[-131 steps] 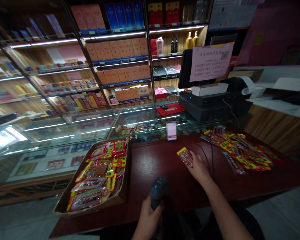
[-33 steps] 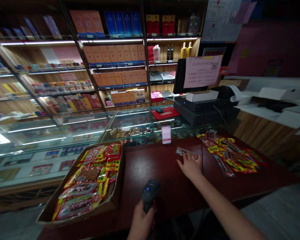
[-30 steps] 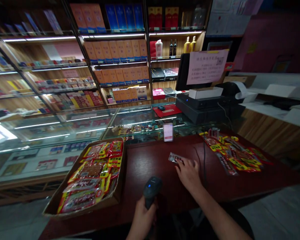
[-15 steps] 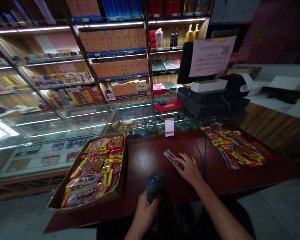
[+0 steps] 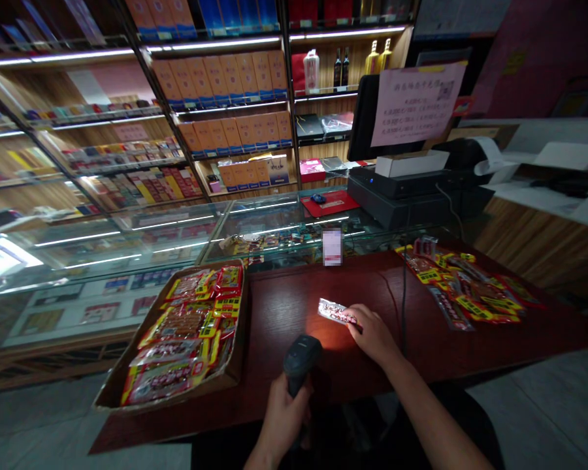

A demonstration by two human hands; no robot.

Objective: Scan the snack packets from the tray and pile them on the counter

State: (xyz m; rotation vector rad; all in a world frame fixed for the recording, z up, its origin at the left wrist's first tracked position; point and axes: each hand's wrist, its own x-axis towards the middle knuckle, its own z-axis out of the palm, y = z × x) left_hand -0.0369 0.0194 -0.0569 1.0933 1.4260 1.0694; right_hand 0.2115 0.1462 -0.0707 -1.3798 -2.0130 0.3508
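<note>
We hold a scanner (image 5: pixel 301 354) in one hand and a small shiny packet (image 5: pixel 332 311) in the other.
Our left hand (image 5: pixel 285 412) wraps around the scanner's handle. Our right hand (image 5: pixel 374 336) pinches one end of the packet, and the two hands are apart. The packet is near the middle of the dark red table (image 5: pixel 273 316), just past the scanner; we cannot tell if it touches the top. A bright reddish light (image 5: pixel 327 334) falls there. To our left sits a cardboard box (image 5: pixel 236 367) full of red and yellow packs (image 5: pixel 179 323), and to our right lies a loose pile of packs (image 5: pixel 472 287).
</note>
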